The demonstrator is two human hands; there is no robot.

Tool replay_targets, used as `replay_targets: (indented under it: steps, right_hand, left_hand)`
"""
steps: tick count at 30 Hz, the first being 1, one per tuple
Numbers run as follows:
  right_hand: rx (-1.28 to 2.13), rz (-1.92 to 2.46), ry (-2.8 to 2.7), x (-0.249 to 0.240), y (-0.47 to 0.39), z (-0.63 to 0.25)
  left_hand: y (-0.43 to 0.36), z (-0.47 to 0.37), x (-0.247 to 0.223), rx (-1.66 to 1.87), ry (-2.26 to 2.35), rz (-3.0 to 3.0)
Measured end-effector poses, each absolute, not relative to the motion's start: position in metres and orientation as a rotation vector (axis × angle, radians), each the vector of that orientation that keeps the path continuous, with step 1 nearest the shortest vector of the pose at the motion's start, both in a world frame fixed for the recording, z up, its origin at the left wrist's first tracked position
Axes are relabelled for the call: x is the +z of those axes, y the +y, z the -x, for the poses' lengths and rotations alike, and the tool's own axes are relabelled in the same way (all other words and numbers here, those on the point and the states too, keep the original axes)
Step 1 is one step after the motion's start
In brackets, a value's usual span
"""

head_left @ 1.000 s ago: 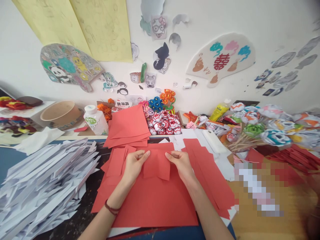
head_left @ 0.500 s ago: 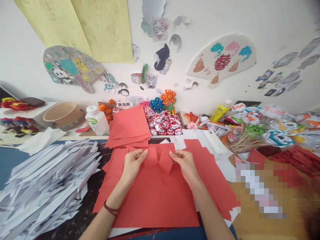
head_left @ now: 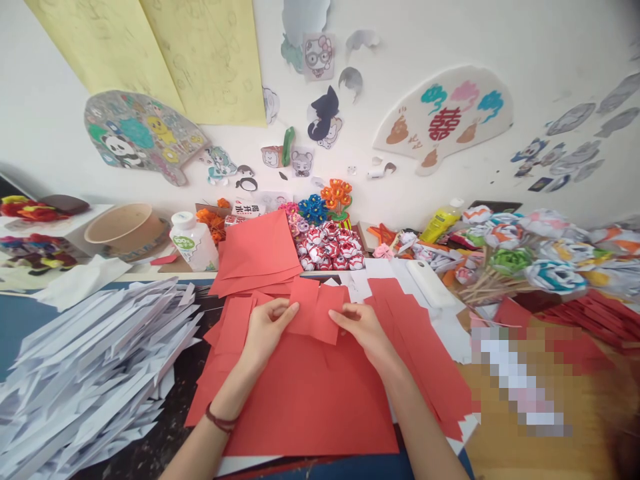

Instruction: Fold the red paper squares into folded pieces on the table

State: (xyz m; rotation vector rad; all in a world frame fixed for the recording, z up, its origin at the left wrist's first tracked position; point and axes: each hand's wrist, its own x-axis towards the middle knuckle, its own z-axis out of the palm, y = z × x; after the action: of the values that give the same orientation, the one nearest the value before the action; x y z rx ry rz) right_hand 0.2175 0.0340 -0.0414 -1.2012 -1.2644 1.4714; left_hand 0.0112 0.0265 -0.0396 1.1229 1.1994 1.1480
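A large red sheet (head_left: 310, 400) lies on dark tabletop (head_left: 185, 380) before a white wall (head_left: 425, 40). Over the sheet's far part, left hand (head_left: 270, 327) and right hand (head_left: 361, 325) pinch small red paper (head_left: 305, 313), notched edge wallward, long axis unclear.

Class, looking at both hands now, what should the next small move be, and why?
Probably draw the right hand gently away from the left hand: both pinch the small red paper, whose top edge shows a split, and whether its halves are fully parted cannot be told.
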Motion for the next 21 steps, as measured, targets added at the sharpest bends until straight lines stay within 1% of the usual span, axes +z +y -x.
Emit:
replay_targets:
  steps: [5, 16, 18, 21]
  right_hand:
    - [1.265, 1.324, -1.289, -0.044, 0.036, -0.222]
    - [1.193, 1.363, -1.182, -0.056, 0.043, -0.229]
    - [1.211, 1.356, -1.287, -0.058, 0.043, -0.228]
    - [1.265, 1.331, -1.501, -0.056, 0.039, -0.223]
  left_hand:
    - [0.027, -0.009, -0.043, 1.187, 1.382, -1.249]
    - [0.025, -0.006, -0.026, 1.476, 1.499, -1.125]
    - [0.026, -0.006, -0.027, 1.424, 1.467, -1.201]
    - [0.027, -0.007, -0.033, 1.224, 1.405, -1.414]
